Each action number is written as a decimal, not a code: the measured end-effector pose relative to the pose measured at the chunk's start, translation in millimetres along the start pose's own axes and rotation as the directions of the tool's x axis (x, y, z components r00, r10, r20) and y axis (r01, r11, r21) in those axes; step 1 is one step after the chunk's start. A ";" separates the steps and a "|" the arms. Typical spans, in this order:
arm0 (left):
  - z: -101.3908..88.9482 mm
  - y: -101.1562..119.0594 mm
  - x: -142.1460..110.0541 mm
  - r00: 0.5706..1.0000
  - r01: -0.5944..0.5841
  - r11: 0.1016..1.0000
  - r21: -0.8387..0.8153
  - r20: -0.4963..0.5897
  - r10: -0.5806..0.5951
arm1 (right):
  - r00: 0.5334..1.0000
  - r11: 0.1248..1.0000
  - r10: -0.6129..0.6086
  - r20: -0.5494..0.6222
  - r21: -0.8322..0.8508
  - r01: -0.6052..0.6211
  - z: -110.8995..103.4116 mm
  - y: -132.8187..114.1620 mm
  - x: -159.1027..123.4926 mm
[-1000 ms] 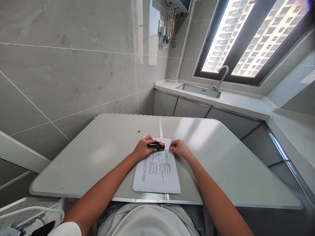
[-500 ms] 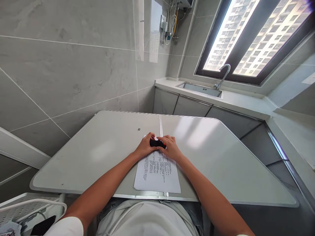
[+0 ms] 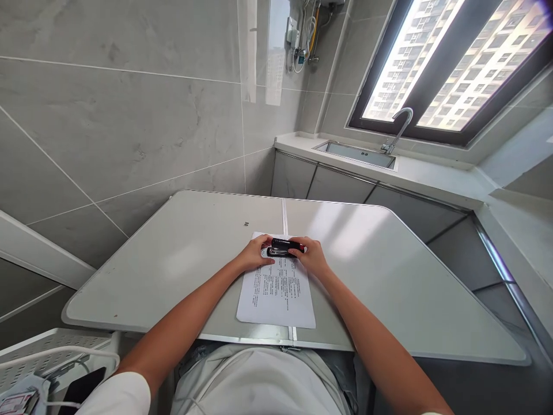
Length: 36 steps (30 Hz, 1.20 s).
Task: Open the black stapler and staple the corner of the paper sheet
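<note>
A printed sheet of paper (image 3: 276, 297) lies on the grey folding table (image 3: 181, 259) in front of me. At its far edge both my hands hold a black stapler (image 3: 283, 247) with an orange end. My left hand (image 3: 254, 253) grips its left part with curled fingers. My right hand (image 3: 311, 256) closes round its right end. The stapler's top arm looks lifted a little from its base.
A tiled wall rises behind the table. A counter with a sink (image 3: 356, 153) and tap (image 3: 400, 128) runs at the back right under a window (image 3: 449, 63). A white perforated rack (image 3: 38, 360) with a cable stands at the lower left.
My right hand moved from the paper's edge onto the stapler's right end. Both hands now hold the stapler, which sits slightly raised and opened. The camera tilted a little.
</note>
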<state>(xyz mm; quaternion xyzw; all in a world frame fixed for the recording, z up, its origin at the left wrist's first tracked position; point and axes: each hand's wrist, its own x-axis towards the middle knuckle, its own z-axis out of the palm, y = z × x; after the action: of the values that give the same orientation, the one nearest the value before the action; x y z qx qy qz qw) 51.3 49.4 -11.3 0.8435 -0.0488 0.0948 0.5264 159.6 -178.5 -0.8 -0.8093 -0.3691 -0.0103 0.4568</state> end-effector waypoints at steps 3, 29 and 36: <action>2.5 -3.5 3.4 0.999 0.006 1.000 0.030 -0.032 -0.005 | 1.000 1.000 -0.013 0.024 0.003 0.013 5.2 1.7 -0.3; -27.5 -2.3 -8.2 0.998 0.069 0.990 0.126 -0.021 -0.066 | 0.999 0.992 -0.050 -0.012 0.119 0.051 -21.4 12.9 5.6; -28.5 -4.5 -8.2 0.996 0.089 0.991 0.096 -0.017 -0.087 | 0.997 0.991 -0.063 -0.038 0.120 0.067 -20.3 11.5 4.6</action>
<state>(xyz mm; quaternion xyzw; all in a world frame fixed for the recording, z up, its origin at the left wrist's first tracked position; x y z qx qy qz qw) 41.0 76.8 -4.8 0.8687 -0.0036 0.0790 0.4891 176.4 -194.5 4.2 -0.7674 -0.3874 -0.0167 0.5106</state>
